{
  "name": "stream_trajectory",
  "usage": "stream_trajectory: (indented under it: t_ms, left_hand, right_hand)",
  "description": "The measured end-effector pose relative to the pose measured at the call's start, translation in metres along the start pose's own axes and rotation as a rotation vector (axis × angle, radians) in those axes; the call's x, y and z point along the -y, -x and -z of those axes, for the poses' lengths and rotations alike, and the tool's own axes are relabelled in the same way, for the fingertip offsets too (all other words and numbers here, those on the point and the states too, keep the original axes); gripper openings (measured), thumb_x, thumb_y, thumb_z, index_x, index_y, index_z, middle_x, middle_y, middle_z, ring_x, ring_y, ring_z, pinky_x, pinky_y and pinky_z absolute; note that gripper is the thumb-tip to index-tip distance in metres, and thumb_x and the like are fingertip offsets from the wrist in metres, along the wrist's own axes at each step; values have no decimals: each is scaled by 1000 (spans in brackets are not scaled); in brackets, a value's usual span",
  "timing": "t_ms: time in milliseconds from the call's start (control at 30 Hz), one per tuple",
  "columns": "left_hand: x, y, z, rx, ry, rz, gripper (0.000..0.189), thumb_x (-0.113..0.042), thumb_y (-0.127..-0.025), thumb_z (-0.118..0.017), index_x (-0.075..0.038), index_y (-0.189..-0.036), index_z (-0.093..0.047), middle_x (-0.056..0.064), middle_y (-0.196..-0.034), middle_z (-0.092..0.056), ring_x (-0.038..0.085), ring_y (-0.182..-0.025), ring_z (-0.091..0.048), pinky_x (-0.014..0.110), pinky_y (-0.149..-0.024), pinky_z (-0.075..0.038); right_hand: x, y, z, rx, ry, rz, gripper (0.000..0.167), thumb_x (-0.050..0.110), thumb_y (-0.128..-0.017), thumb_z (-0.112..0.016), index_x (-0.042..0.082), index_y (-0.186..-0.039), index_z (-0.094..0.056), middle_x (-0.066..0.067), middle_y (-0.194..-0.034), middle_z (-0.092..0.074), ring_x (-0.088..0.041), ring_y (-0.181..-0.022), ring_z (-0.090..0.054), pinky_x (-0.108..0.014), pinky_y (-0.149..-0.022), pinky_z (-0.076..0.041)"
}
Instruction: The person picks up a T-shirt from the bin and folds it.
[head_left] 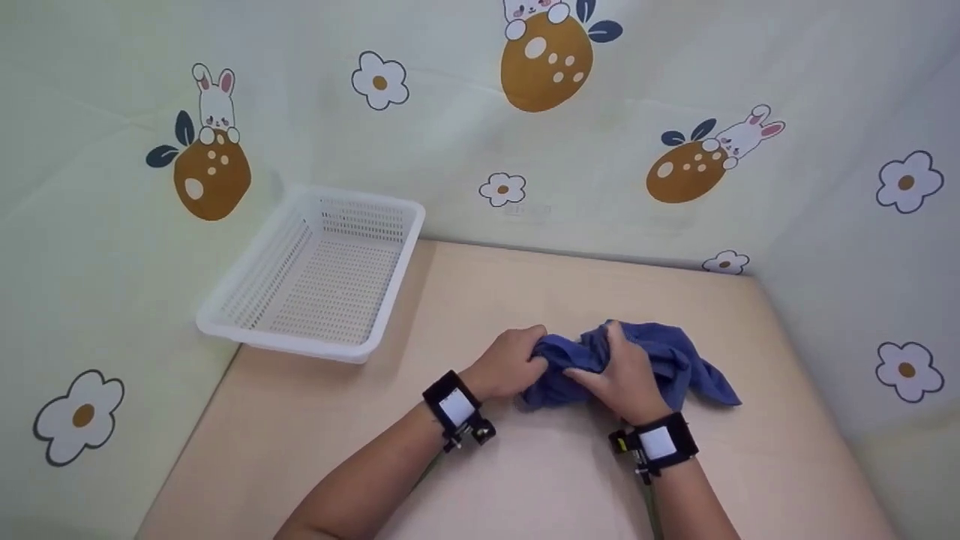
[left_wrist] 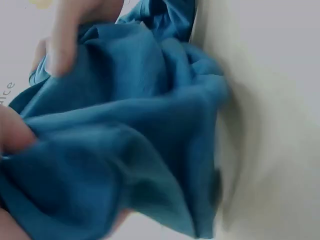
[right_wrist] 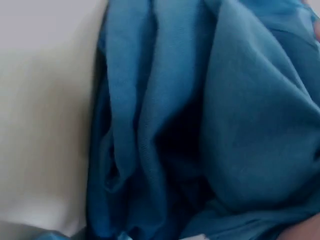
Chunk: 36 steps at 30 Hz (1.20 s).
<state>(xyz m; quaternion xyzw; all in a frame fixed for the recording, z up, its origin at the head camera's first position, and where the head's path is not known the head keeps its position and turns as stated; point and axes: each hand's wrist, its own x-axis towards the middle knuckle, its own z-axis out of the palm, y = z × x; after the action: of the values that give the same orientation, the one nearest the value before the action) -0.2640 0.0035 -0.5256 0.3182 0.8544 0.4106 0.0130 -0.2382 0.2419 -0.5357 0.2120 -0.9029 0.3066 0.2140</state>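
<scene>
A crumpled blue cloth [head_left: 667,352] lies bunched over the tabletop, right of the middle in the head view. My left hand [head_left: 510,364] grips its left end with curled fingers. On the middle of the bundle, my right hand [head_left: 628,375] holds the fabric between thumb and fingers. Loose folds spread to the right of that hand, ending in a pointed corner. The left wrist view shows the right thumb [left_wrist: 62,55] over the cloth at the top, with left-hand fingers at the left edge. Deep folds of fabric fill most of the right wrist view.
A white perforated plastic basket [head_left: 319,349] stands at the back left, with no contents showing. The beige tabletop [head_left: 525,472] meets printed fabric walls [head_left: 442,142] with rabbits and flowers at the back and sides. Each wrist wears a black strap with a small camera.
</scene>
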Motion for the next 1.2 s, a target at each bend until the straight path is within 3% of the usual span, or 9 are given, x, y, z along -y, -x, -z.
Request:
stream_trajectory:
  t_ms: [133,233,467,567,667,800,933,1033,1200]
  left_hand:
    - [-1,1,-5,-13,30,-35,33,-18,-84,-80,-9,-103,-55,-2,-88,-62,10,-78,-55,21,-70,-43]
    - [-2,-1,-6,-61,-53,-30,40,-7,-79,-81,-8,-109,-55,4,-97,-67,13,-88,-58,26,-79,-48]
    - [-1,-2,-4,-86,-156,42,12,-8,-81,-73,-12,-90,-68,-6,-79,-57,9,-73,-49,23,-68,-40]
    - [1,-3,-3,-105,-19,44,12,-9,-84,-66,-12,-76,-59,-10,-70,-47,7,-66,-44,20,-63,-34]
    - [0,-2,0,-132,135,47,16,-10,-87,-62,-14,-77,-50,-10,-70,-41,7,-67,-43,20,-62,-34]
    - [-3,0,1,-112,205,23,18,-14,-85,-68,-15,-80,-51,-11,-73,-42,6,-68,-44,20,-63,-35]
    - [-8,1,-4,-90,186,-8,21,-16,-84,-80,-12,-87,-60,-11,-77,-52,4,-71,-49,18,-65,-39]
    - [-10,1,-8,-144,115,-16,18,-15,-88,-81,-10,-93,-64,-6,-80,-64,5,-73,-53,18,-67,-43]
    - [-11,1,-16,-251,-100,-51,4,-10,-90,-73,-11,-94,-73,2,-80,-74,11,-70,-59,20,-66,-45]
  right_hand:
    - [6,-1,-5,-152,-10,125,30,-5,-79,-84,7,-85,-57,-3,-78,-59,-14,-71,-54,-25,-65,-42]
    - [10,-2,-6,-229,-163,119,30,-21,-74,-69,5,-88,-65,-6,-90,-68,-18,-85,-65,-19,-79,-48]
    - [15,-2,1,-111,-547,-240,40,-20,-83,-57,-6,-120,-49,-25,-109,-67,-23,-105,-67,-18,-94,-49]
    - [12,-2,7,-86,-409,-374,34,0,-90,-72,-3,-116,-50,-21,-99,-61,-25,-90,-60,-26,-80,-47]
    - [9,-3,8,-163,-17,-413,38,27,-91,-82,1,-104,-58,-16,-93,-59,-30,-85,-57,-39,-75,-46]
    - [9,-3,7,-354,270,-243,56,23,-85,-85,-8,-123,-57,-29,-125,-60,-45,-115,-60,-56,-101,-51]
    - [19,-2,1,-255,85,129,73,0,-80,-81,-6,-146,-51,-24,-141,-62,-41,-132,-60,-37,-121,-43]
    - [28,-2,-4,-116,6,231,54,-8,-78,-77,0,-131,-66,-13,-118,-73,-29,-110,-71,-23,-106,-51]
    - [42,-3,-5,-131,-1,177,17,-12,-88,-63,5,-90,-65,-7,-92,-56,-18,-84,-63,-32,-76,-56]
